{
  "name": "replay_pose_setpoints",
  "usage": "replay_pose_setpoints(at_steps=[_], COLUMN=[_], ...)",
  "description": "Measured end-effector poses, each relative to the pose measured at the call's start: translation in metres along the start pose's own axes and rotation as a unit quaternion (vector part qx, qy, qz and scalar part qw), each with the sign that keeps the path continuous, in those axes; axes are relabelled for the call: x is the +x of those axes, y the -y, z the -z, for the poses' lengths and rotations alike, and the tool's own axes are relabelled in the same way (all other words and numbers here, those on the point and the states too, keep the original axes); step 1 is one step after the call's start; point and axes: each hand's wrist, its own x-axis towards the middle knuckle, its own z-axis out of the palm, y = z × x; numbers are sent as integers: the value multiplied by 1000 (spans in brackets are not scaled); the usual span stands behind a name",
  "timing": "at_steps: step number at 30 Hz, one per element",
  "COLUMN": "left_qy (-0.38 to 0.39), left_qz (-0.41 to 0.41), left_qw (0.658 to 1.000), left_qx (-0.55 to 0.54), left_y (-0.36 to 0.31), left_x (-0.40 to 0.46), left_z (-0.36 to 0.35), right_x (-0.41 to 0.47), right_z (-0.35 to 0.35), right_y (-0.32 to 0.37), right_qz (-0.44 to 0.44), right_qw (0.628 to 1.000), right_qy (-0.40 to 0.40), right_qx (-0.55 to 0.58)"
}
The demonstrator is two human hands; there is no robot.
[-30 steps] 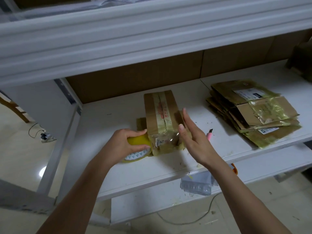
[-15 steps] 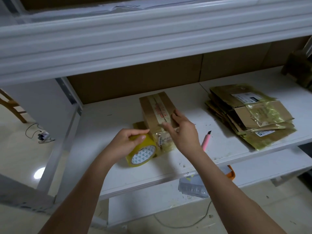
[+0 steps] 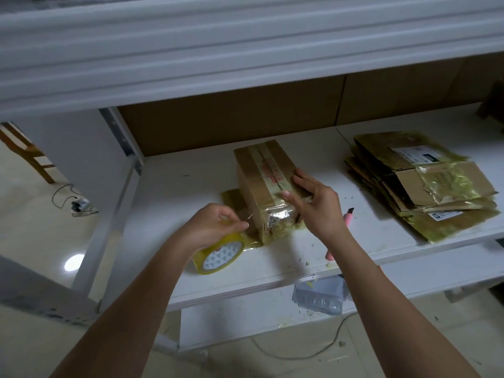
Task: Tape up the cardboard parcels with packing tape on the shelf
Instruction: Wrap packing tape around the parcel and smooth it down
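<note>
Head view, parcel: brown cardboard parcel (image 3: 263,184) stands on the white shelf board (image 3: 191,186), mid-shelf, an older printed strip running along its top seam; fresh clear tape glints over its near end.
Head view, right hand: right hand (image 3: 317,207) rests on the parcel's near top corner, fingers (image 3: 301,181) spread flat, thumb pressing the tape film down. Holds nothing.
Head view, left hand: left hand (image 3: 215,227) curled over the yellow roll of packing tape (image 3: 219,253), fingers closed on its rim, just left of the parcel's near end. Roll sits tilted at the shelf's front.
Head view, tape run: film looks stretched from roll to parcel; exact line too faint to tell.
Head view, nearby: pink utility knife (image 3: 347,215) just right of the right wrist; stack of flattened taped cardboard (image 3: 425,184) well apart to the right.
Risk, slack: if the roll drifts sideways, film may wrinkle or stick to itself.
Risk, parcel: a hard pull could drag the light box toward the edge unless the right hand bears down.
Risk, knife: blade end lies near the wrist; a blind reach could catch it.
</note>
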Motion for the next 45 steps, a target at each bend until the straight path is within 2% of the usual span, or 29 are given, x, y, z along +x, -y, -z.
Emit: replay_pose_setpoints(at_steps=[11, 16, 19, 21, 22, 24, 26, 28, 31, 33, 36, 38, 40, 42, 45], left_qy=[-57, -53, -55, -54, -53, -49, -43, -40, -40, -40, -46, -50, -54, -60, -69], left_qz=[-12, -27, -30, -27, -26, -27, -31, -30, -25, -25, -26, -28, -28, -30, -30], left_qw=[994, 993, 992, 992, 992, 993, 994, 994, 995, 996, 996, 994, 993, 993, 991], left_qx=[-93, -105, -109, -114, -113, -104, -96, -93, -84, -81, -78, -88, -98, -101, -111], left_y=[21, 20, 22, 23, 24, 25, 23, 22, 22, 22, 21, 21, 22, 23, 25], left_x=[-1, -1, -2, -3, -3, -3, -3, -2, 0, 0, -1, -1, -2, -3, -2], left_z=[-21, -25, -22, -21, -21, -21, -21, -21, -21, -21, -22, -23, -24, -25, -27], right_x=[5, 0, -12, -19, -21, -27, -34, -38, -40, -42, -49, -51, -50, -49, -49], right_z=[3, 8, 23, 35, 39, 44, 48, 50, 54, 56, 60, 58, 49, 33, 7], right_y=[-5, -9, -31, -59, -74, -100, -109, -109, -103, -101, -88, -57, -21, 7, 28], right_qz=[-7, 16, 7, -16, -38, -104, -135, -91, 5, 10, 34, 93, 145, 201, 277], right_qw=[999, 998, 994, 991, 989, 958, 914, 887, 850, 868, 943, 960, 958, 956, 956], right_qy=[9, 23, -83, -132, -111, 2, 98, 112, 83, 53, -75, -179, -230, -209, -94], right_qx=[38, 51, 68, -14, -95, -269, -369, -438, -520, -494, -322, -192, -86, -50, -4])
